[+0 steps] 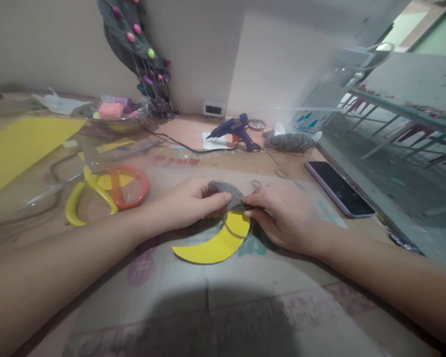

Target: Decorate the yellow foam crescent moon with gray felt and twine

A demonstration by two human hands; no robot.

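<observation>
A yellow crescent cutout (211,248) lies over the table's plastic sheet, its upper part wrapped in grey yarn (228,191). My left hand (204,201) is closed on the wrapped part, thumb on top. At the lower edge of the wrapping, my right hand (271,210) pinches the grey yarn between thumb and fingers. A loose loop of yarn hangs across the bare yellow part below. The crescent's lower tip points left. Both palms hide some of the wrapped end.
Scissors with yellow and orange handles (134,188) lie left. Behind are a blue glue gun (234,130), a grey yarn bundle (292,141) and a small digital clock (213,108). A phone (340,190) rests near the right edge. Yellow sheet (26,146) lies far left.
</observation>
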